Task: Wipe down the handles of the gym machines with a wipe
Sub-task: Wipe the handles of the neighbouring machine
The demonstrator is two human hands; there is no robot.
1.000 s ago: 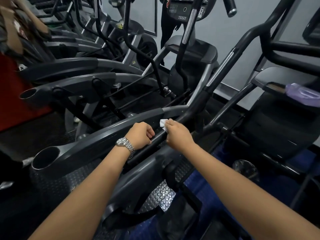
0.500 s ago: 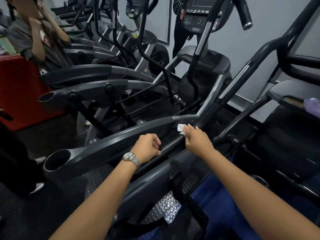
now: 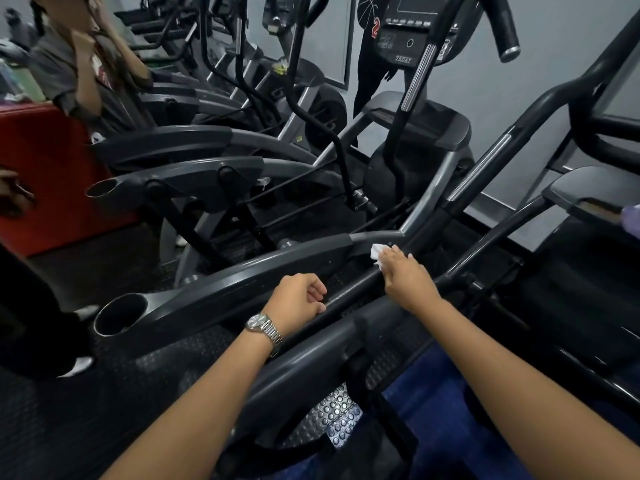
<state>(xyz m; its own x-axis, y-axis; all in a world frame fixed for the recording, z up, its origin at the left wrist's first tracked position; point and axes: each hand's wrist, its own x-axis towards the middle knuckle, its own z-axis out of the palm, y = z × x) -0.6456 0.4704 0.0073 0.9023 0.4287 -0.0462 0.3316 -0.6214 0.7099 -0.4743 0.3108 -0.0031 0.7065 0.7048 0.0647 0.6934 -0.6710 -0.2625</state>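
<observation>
A long black handle bar (image 3: 349, 296) of an elliptical machine runs diagonally from lower left up to the right. My right hand (image 3: 407, 278) presses a small white wipe (image 3: 376, 252) onto this bar near its joint with the grey frame rail (image 3: 242, 275). My left hand (image 3: 298, 299), with a silver watch on the wrist, is curled in a fist and rests against the same bar lower down; whether the fingers wrap the bar is hidden.
Several more ellipticals (image 3: 194, 174) stand in a row to the left and behind. A person in a grey shirt (image 3: 86, 71) stands at the upper left beside a red block (image 3: 45, 174). Another machine's black frame (image 3: 571, 258) lies to the right. The console (image 3: 412, 26) hangs above.
My right hand has slid the wipe up along the bar toward the frame joint. The head view has shifted, so the scene sits lower and further right.
</observation>
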